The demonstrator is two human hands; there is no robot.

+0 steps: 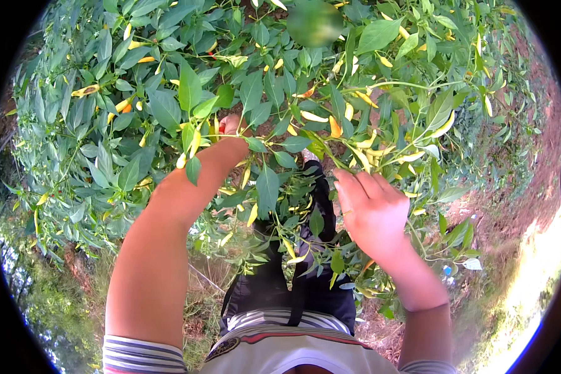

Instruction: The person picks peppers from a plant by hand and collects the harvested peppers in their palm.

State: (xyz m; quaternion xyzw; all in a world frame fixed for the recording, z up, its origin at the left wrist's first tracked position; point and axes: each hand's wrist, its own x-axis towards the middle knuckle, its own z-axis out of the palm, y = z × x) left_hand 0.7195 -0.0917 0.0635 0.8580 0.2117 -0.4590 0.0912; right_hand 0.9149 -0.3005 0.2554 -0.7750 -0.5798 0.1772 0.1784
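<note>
Chilli pepper plants with green leaves (267, 187) and many pale yellow peppers (314, 116) surround both hands. My left hand (233, 125) reaches in among the leaves left of the middle, beside a red pepper (222, 127); foliage hides most of its fingers, so its hold cannot be told. My right hand (374, 205) has its fingers curled around a green chilli stem (335, 161), just below a cluster of yellow peppers (373, 152). An orange pepper (335, 127) hangs a little above that hand.
Branches bearing peppers hang in front of my dark trousers (285, 299). Dense foliage (93, 93) spreads to the left and ahead. Bare reddish soil (519, 187) lies at the right, with a small blue object (447, 270) near the lower right branches.
</note>
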